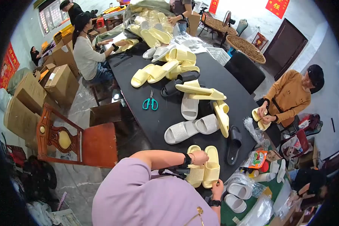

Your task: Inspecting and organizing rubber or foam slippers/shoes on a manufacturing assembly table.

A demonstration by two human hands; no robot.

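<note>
A pair of pale yellow slippers lies side by side on the near end of the black table: a left slipper point(195, 176) and a right slipper point(211, 170). My left hand point(199, 157) is closed above the pair, its fingers bunched; whatever they pinch is too small to make out. At the near end of the right slipper, my right hand point(217, 189) grips its edge with thumb and fingers. Just beyond the pair rest light grey slippers point(180, 132). A black slipper point(234, 145) sits to their right.
Teal-handled scissors point(150, 104) lie left of a heap of yellow slippers point(154, 72). White slippers point(236, 203) and plastic wrap stand at the right on a green surface. A wooden chair point(98, 145) is at the left. One co-worker point(292, 94) handles yellow slippers at the right; others work at the far end.
</note>
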